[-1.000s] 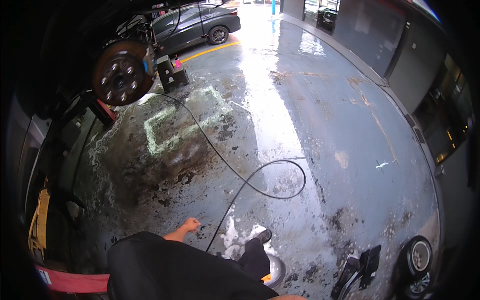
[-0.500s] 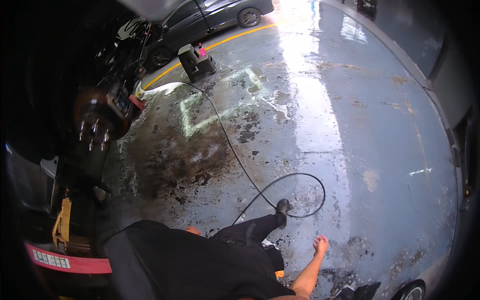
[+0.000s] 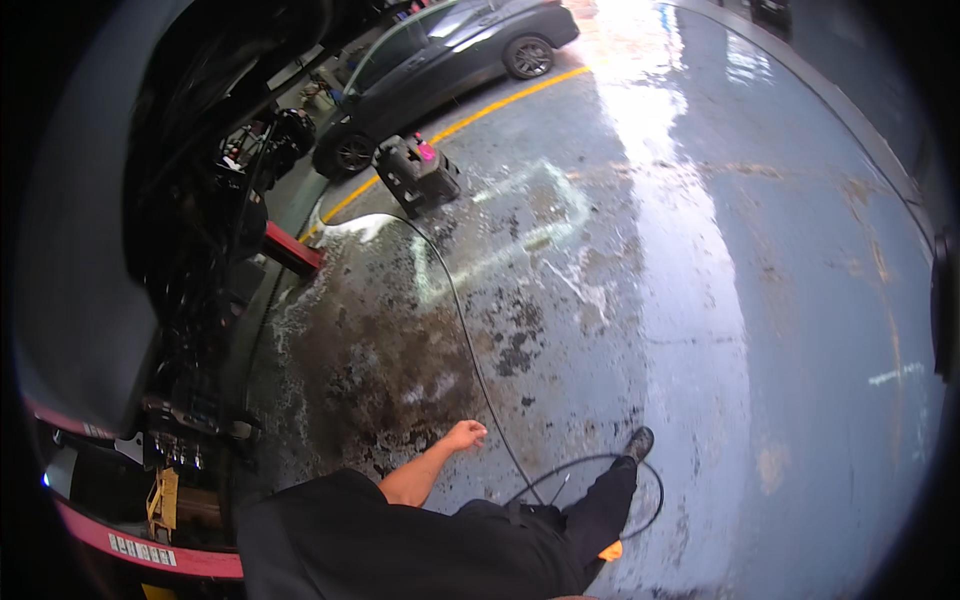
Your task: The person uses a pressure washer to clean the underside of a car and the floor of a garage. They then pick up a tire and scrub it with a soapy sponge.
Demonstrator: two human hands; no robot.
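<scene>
My left hand point(image 3: 466, 434) swings out in front of my dark shirt point(image 3: 400, 540), with its fingers loosely curled and nothing seen in them. Just beyond it, a thin black hose point(image 3: 476, 370) runs along the stained floor. The hose loops around my dark shoe point(image 3: 640, 444), which is stepping forward. An orange item point(image 3: 611, 551) shows beside my dark trousers point(image 3: 603, 505); its kind cannot be made out. My right hand is out of sight.
On the left stands a raised vehicle point(image 3: 80, 250) with red lift arms point(image 3: 292, 247) and a yellow metal part point(image 3: 162, 500). Ahead, a dark step stool point(image 3: 420, 175) bears a pink bottle point(image 3: 425, 150). A grey car point(image 3: 440, 60) is parked behind a yellow floor line point(image 3: 505, 100).
My left hand has swung forward into plain view, and my right hand has left the picture. My view has shifted as I step forward, closer to the stool and parked car.
</scene>
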